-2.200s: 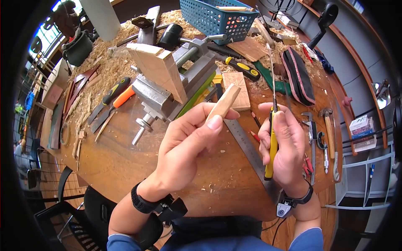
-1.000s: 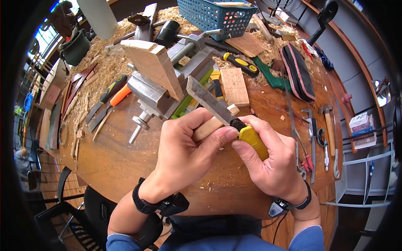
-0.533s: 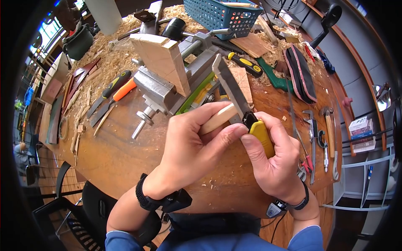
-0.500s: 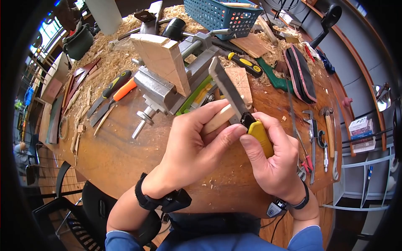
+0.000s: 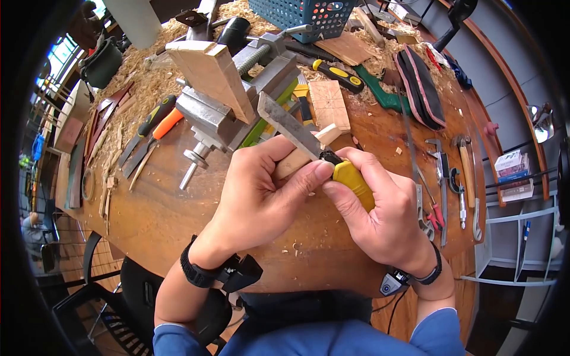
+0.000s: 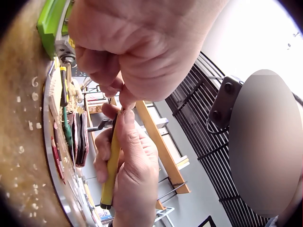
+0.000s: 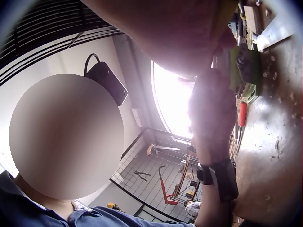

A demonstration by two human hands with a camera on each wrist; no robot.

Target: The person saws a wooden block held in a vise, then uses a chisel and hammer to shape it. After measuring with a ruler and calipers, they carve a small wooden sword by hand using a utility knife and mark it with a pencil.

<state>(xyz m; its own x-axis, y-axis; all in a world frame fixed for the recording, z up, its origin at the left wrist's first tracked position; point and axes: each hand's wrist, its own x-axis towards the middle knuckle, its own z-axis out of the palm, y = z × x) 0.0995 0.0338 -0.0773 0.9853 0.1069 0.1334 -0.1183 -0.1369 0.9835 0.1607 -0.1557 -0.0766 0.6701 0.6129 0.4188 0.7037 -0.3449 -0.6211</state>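
Observation:
In the head view the left hand (image 5: 255,199) grips a small pale wood piece (image 5: 291,164), whose cut end (image 5: 328,134) shows past the blade. The right hand (image 5: 383,213) holds a yellow-handled knife (image 5: 354,183). Its wide grey blade (image 5: 288,126) slants up and left across the wood. The left thumb lies by the base of the blade, close to the right hand's fingers. In the left wrist view the right hand (image 6: 135,172) is wrapped round the yellow handle (image 6: 111,172). The right wrist view shows the left hand (image 7: 213,104) dimly; the wood is hidden there.
A metal vise (image 5: 208,113) clamps an upright wood block (image 5: 211,77) beyond the hands. Chisels with an orange handle (image 5: 168,123) lie left. A flat wood block (image 5: 330,107), a green-handled saw (image 5: 380,94), a dark pouch (image 5: 420,89) and a hammer (image 5: 466,172) lie beyond and right.
Since the first frame the right hand has brought the blade from upright across to the wood in the left hand. Over the last half second the blade has tilted further left, and the head view has shifted.

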